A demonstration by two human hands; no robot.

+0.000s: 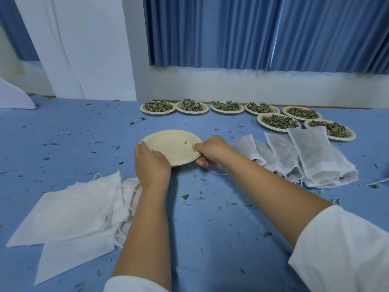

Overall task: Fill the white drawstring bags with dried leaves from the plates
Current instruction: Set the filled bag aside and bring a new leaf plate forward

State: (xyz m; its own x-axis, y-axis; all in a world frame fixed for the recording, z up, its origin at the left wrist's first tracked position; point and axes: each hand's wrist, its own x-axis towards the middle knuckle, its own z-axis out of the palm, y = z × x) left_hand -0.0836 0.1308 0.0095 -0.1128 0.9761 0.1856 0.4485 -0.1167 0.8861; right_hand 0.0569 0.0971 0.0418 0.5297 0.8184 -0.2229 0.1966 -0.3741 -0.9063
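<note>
Left grip (152,163) and right grip (212,151) both clasp the emptied plate (172,144), dead centre over the table (63,127); full plates (227,112) at 1 o'clock; filled bags (311,148) at 3; flat bags (69,209) at 8; I'd set this plate aside level, so crumbs don't scatter.
</note>
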